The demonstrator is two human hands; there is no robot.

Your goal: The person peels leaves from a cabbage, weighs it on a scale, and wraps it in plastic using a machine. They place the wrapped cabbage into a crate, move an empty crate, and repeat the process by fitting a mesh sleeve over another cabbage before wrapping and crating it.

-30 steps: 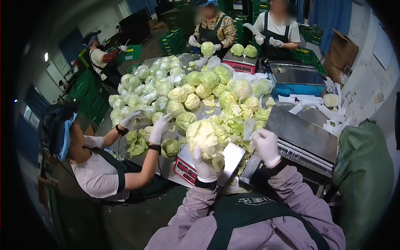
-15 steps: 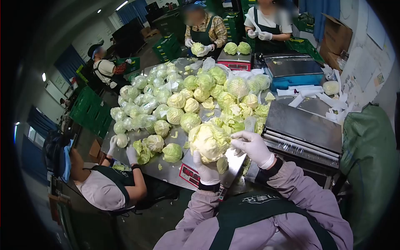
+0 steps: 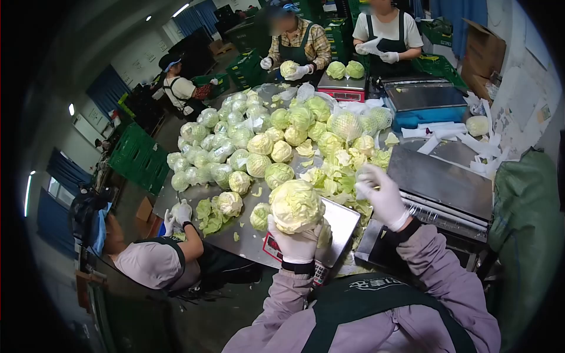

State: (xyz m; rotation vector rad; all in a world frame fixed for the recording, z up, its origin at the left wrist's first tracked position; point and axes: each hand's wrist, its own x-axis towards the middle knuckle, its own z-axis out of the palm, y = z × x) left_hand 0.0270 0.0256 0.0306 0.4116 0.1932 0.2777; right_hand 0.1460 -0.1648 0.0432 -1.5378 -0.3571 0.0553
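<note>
On the left hand (image 3: pixel 294 246) rests a cabbage (image 3: pixel 296 206).

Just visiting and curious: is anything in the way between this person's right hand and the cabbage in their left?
Nothing visible stands between the right hand and the cabbage in the left hand; the scale lies below.
</note>
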